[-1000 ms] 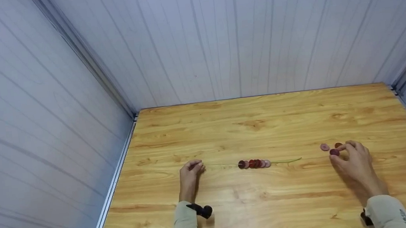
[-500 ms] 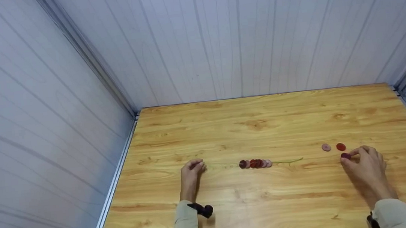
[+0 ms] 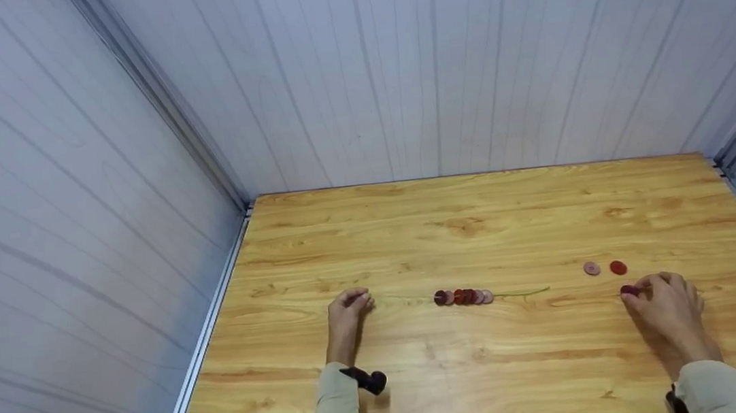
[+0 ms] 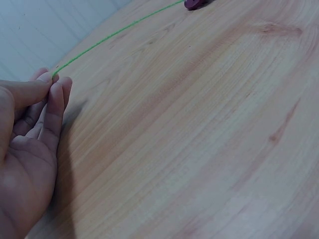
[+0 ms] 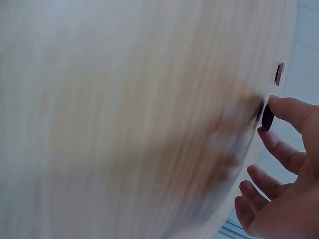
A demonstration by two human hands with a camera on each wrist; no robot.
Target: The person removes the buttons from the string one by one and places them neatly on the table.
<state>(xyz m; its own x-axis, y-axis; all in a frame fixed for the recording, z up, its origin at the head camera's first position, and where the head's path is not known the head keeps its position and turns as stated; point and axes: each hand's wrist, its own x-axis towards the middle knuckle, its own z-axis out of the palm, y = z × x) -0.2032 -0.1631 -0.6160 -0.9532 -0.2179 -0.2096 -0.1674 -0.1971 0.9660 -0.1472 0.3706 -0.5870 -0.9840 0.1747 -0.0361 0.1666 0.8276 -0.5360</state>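
My left hand [image 3: 347, 311] pinches the end of a thin green string [image 4: 114, 35] between thumb and fingertips. The string runs right through a row of overlapping buttons [image 3: 465, 297] in dark red, red and pink, and its loose end [image 3: 524, 293] lies on the table past them. Over at the right, my right hand [image 3: 667, 304] pinches a dark red button [image 5: 267, 117] by its edges between thumb and index finger, close over the table; the other fingers are loosely bent. A pink button [image 3: 591, 268] and a red button [image 3: 618, 268] lie just beyond that hand.
Wood-patterned tabletop [image 3: 468, 374] under both hands. White panel walls stand at the back [image 3: 396, 80] and on the left [image 3: 70, 231], with a metal edge strip [image 3: 215, 318] along the table's left side.
My right hand has drawn the dark red button rightward and toward me, away from the pink and red buttons, uncovering the red one. The left hand keeps its pinch on the string.
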